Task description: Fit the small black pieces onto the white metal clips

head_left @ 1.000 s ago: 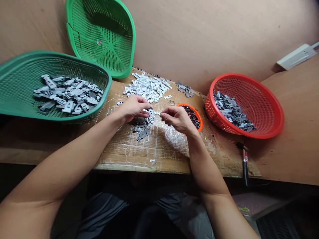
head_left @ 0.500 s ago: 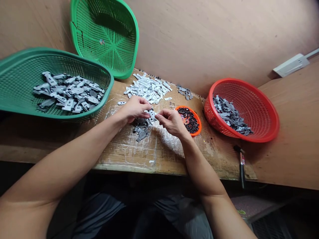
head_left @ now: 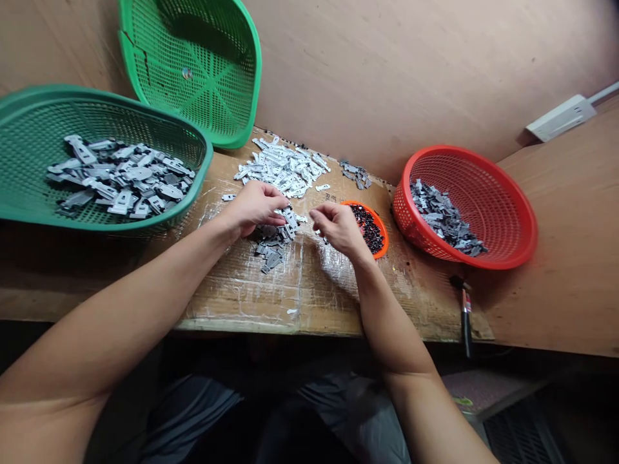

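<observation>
So, the gray piece (head_left: pixel 291 221) is back from the desk's (head_left: pixel 246 299) front edge, just right of your left hand (head_left: pixel 258 207), the nearer one, half curled. Your right hand (head_left: pixel 339 227), farther right, is nearly pinched. I can't tell what either grip holds.
</observation>
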The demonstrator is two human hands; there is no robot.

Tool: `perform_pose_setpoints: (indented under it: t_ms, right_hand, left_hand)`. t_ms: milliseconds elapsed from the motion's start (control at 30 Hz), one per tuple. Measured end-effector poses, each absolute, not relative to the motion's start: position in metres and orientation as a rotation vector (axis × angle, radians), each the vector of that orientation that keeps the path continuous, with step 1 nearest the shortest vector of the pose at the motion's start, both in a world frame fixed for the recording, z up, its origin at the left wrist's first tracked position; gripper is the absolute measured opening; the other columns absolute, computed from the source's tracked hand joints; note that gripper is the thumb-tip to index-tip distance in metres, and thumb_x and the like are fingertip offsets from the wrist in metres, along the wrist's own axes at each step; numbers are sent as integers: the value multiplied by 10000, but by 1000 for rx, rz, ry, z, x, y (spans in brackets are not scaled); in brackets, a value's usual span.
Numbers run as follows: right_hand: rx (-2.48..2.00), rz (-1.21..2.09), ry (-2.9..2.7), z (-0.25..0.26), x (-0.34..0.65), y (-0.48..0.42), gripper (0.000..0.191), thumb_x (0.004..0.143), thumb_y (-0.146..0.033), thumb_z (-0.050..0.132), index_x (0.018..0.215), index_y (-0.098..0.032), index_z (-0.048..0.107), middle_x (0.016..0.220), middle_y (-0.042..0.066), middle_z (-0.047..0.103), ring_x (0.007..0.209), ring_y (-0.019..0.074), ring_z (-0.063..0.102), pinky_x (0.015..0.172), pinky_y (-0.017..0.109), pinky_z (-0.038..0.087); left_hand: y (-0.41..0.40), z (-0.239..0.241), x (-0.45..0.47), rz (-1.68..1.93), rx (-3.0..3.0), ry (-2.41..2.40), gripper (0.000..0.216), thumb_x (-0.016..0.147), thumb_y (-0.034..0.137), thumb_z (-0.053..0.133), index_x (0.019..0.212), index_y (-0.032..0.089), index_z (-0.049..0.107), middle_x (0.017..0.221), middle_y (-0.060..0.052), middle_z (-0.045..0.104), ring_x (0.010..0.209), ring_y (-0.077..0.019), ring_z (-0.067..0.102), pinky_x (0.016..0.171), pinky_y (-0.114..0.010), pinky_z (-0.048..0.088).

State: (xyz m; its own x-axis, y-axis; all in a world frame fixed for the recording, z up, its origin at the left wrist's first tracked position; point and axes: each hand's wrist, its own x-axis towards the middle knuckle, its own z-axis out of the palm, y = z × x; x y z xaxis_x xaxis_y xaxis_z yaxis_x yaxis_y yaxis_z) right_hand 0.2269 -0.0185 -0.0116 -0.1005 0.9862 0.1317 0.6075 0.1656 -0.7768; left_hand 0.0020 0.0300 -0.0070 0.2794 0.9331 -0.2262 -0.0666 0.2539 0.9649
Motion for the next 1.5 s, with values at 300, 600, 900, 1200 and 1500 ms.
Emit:
perform_pose_setpoints:
  t_ms: [300,600,900,1200,1500]
  right_hand:
    - [-1419,506,-2262,-27,209,-13,202,1064,-242,633,1181,-181,785,1009,90,770,881,211,660,860,354,479]
    - [-1450,372,-2576,-18,209,-11,182,984,-122,626,1130,-173,721,1053,95,680,923,229,584,874,354,429]
    - [-1454,104,-2737,-13,195,-23,278,1017,-66,458,1061,-191,702,1030,93,636,793,200,457,717,350,297]
    - [-1494,367,-2399,4,228,-26,252,1035,-217,613,785,-209,580,731,14,593,673,148,455,710,317,344]
    - [-1886,710,-2314,19,265,-35,423,931,-215,623,546,-228,449,535,-32,375,552,123,275,610,359,219]
  left_hand:
    - [34,20,-13,981,1016,1146,267,838,34,821,722,173,624,729,-8,620,631,-125,672,710,-303,641]
    - [39,16,-15,1013,994,1149,263,853,25,795,740,173,609,747,-10,611,641,-129,659,722,-324,651]
    - [43,6,-13,1028,1017,1167,255,818,35,821,756,175,617,757,-2,606,645,-120,648,716,-308,649]
    - [43,4,-12,1035,1012,1185,246,791,40,815,742,186,624,750,-15,614,641,-152,687,733,-349,673]
    - [42,4,-10,1024,1009,1188,234,794,71,836,783,190,635,737,-6,617,651,-143,692,694,-294,652]
